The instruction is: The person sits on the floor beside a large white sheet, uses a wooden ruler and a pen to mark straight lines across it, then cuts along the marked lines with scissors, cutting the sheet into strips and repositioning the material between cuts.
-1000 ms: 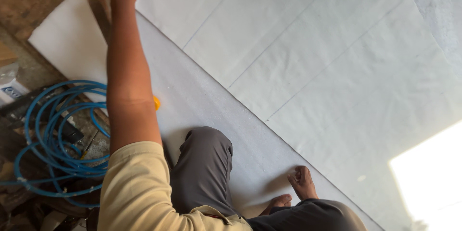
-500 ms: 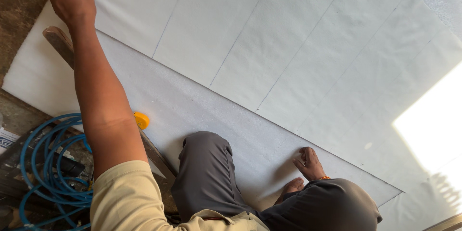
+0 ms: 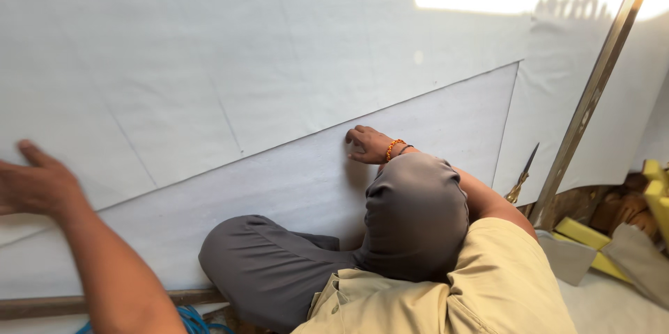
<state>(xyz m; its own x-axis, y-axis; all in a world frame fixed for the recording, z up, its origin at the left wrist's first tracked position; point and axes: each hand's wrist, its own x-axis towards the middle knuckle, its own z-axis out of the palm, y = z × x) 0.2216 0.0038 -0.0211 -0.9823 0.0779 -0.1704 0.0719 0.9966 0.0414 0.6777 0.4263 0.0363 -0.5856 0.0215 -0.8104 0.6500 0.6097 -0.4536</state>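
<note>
The person wears a pale yellow short-sleeved shirt (image 3: 488, 271) with a collar and small buttons at the front, and grey trousers (image 3: 279, 271) creased at the knee. An orange beaded bracelet (image 3: 394, 147) circles the right wrist, with a thin dark band beside it. Both forearms are bare.

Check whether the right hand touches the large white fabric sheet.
Touching: the head view shows the right hand, with an orange bead bracelet, pressed fingers-down on the large white fabric sheet.
</note>
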